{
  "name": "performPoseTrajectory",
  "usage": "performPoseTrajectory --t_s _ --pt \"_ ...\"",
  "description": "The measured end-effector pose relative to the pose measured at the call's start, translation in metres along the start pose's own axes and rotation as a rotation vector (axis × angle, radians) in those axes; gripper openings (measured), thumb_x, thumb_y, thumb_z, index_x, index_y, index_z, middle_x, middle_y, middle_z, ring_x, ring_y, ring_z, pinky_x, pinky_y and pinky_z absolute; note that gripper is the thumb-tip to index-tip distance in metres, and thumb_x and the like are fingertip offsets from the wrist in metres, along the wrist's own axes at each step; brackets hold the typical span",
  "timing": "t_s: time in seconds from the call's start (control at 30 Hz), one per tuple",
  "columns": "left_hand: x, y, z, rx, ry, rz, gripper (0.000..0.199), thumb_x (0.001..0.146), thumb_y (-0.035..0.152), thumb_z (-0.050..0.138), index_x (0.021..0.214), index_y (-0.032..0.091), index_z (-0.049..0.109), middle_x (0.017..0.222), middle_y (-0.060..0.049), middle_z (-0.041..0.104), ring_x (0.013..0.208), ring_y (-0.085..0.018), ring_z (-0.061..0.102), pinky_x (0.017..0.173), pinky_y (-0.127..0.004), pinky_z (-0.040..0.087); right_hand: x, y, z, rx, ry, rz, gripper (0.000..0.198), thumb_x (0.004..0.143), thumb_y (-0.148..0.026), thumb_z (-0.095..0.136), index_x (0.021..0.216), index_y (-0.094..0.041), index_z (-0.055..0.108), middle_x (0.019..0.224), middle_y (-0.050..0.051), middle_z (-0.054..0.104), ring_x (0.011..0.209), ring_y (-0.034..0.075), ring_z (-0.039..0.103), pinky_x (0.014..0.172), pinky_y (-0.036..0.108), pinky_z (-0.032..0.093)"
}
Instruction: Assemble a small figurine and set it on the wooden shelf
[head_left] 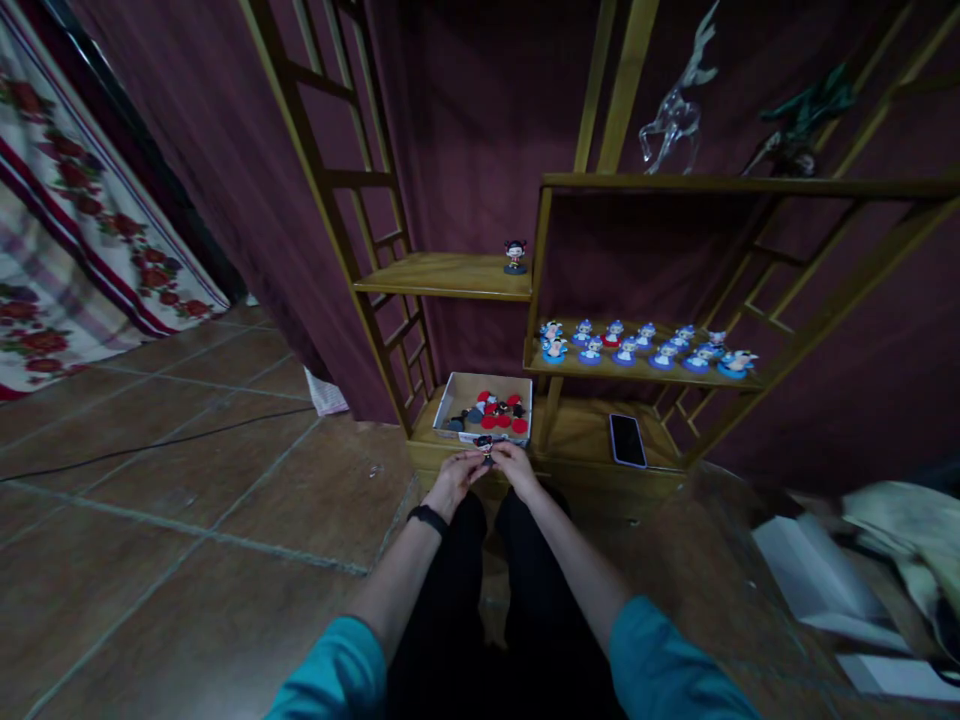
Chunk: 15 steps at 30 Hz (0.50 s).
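A small dark-haired figurine [484, 448] is held upright between my two hands, just in front of a shallow cardboard box [445, 399]. My left hand [456, 475] grips it from the left with the fingertips, and a dark band circles that wrist. From the right, the fingers of my right hand [512, 463] pinch the same figurine. Inside the box lie several more figurines [491, 410] with red or dark bases, jumbled together. A similar figurine [514, 257] stands at the right end of the small left shelf [442, 274].
Two rows of blue, white and purple figurines [627, 350] stand on the right shelf. Below it lies a phone [627, 440]. A clear deer ornament [675, 115] and a green ornament [806, 120] stand higher up. White boxes [825, 580] sit on the floor at right.
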<state>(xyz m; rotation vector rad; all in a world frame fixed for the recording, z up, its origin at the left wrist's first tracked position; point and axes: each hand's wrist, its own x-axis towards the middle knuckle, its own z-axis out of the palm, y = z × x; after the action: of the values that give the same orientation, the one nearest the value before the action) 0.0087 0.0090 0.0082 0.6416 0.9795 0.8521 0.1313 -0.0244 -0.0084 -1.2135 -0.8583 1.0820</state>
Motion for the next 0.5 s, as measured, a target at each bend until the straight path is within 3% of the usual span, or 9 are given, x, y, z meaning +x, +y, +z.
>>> performPoseTrajectory --t_s 0.5 --pt "0.0018 -0.0012 0.0003 0.006 0.044 -0.005 0.010 0.064 -0.005 0.064 0.063 0.006 0.062 0.059 -0.008 0.064 0.054 -0.014 0.062 0.055 -0.024 0.055 0.0029 -0.0012 -0.0003 0.029 0.000 0.079 0.031 0.046 -0.041 0.074 0.058 -0.019 0.057 0.057 -0.002 0.059 0.056 0.015 0.058 0.058 0.031 0.050"
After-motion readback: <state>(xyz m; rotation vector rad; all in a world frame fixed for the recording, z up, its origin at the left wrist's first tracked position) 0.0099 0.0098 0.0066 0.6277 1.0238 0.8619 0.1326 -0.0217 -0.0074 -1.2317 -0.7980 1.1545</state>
